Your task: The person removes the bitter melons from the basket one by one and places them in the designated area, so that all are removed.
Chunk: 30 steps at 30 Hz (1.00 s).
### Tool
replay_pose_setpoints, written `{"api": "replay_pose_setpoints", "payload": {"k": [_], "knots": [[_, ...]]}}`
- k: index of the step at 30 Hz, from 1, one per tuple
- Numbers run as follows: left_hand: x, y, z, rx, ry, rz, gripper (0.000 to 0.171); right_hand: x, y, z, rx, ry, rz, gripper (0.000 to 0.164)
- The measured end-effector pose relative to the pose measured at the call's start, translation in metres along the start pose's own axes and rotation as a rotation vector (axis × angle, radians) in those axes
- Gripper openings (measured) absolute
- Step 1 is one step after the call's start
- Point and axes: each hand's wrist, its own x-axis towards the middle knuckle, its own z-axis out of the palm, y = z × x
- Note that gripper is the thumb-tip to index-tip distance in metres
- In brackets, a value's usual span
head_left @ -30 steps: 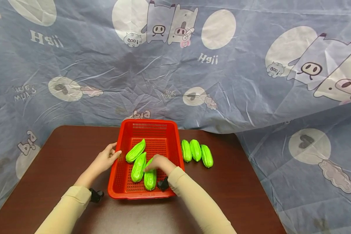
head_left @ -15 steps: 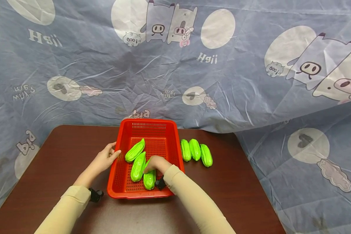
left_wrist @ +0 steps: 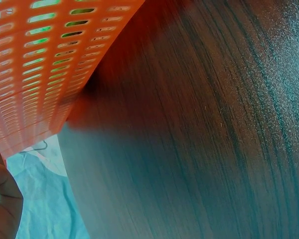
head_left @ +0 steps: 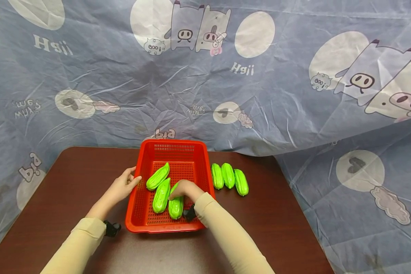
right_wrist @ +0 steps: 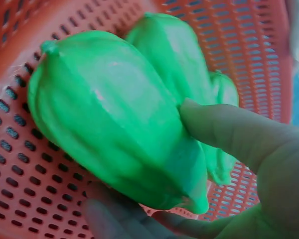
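A red plastic basket (head_left: 168,228) with slotted walls stands on the table. My left hand (head_left: 123,185) holds its left rim, the thumb over the edge and the other fingers outside. Inside, my right hand (head_left: 187,190) grips a green ribbed gourd (head_left: 176,209), thumb on one side and fingers on the other; the hand covers part of it from above. In the right wrist view this gourd (right_wrist: 104,109) is large and close over the perforated floor. To its left lie a second gourd (head_left: 161,196) and, farther back, a third gourd (head_left: 158,176).
Several similar items are in sight: three more green gourds (head_left: 228,176) lie side by side on the dark brown table (head_left: 260,217), right of the basket. A patterned blue-grey cloth (head_left: 178,87) hangs behind the table and down its right side.
The gourd in my right hand has shifted slightly away from the basket's near wall. My left hand keeps its place on the rim, and the other gourds have not moved.
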Motion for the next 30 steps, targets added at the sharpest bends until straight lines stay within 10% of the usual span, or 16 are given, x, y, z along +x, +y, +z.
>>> {"api": "replay_pose_setpoints", "payload": {"k": [15, 30], "knots": [[0.0, -0.001, 0.001, 0.014, 0.005, 0.013, 0.063, -0.011, 0.007, -0.033, 0.3, 0.228, -0.122, 0.084], [0.0, -0.001, 0.002, 0.018, 0.017, 0.01, 0.063, -0.022, 0.015, -0.051, 0.548, 0.453, -0.23, 0.077]]}}
